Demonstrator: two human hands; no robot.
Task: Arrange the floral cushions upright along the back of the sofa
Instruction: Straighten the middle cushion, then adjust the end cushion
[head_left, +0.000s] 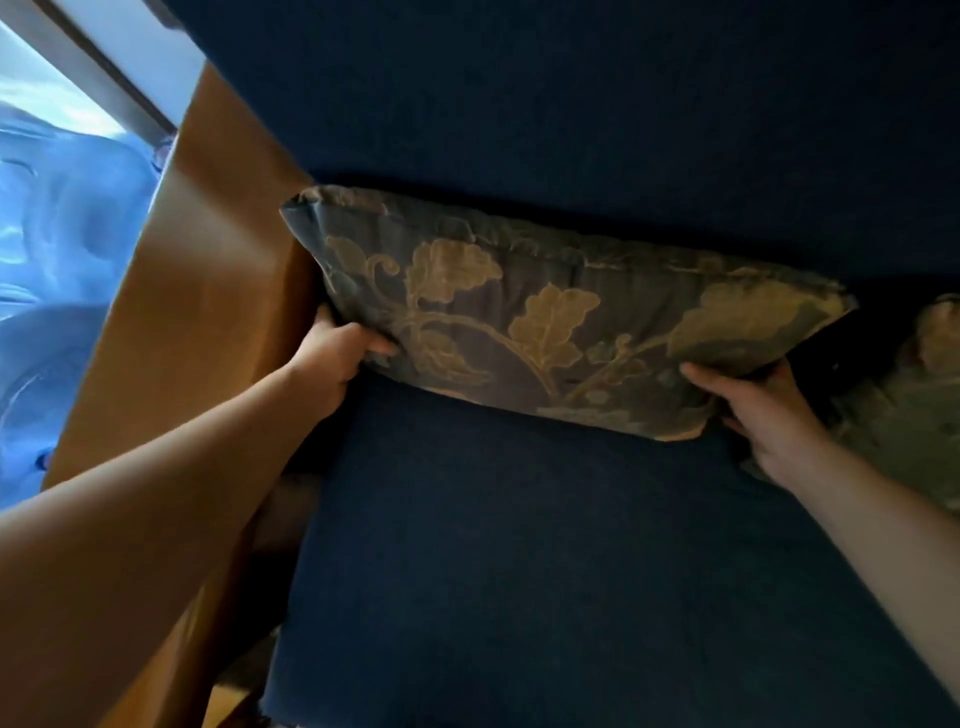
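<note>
Floral cushion (545, 317): woven cloth, dull sheen, tan leaf pattern on grey-brown ground, corded seam along the far edge. Second cushion (914, 410) at right: same kind of patterned cloth, partly out of view. Sofa seat (519, 571) and sofa back (571, 88): dark blue cloth, matt, fine even texture. Armrest (208, 291) at left: smooth brown wood, light satin gloss.

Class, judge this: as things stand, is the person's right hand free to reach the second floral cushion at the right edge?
Probably not yet. The right hand is gripping the first floral cushion. The second cushion lies just beside it, nothing between.
</note>
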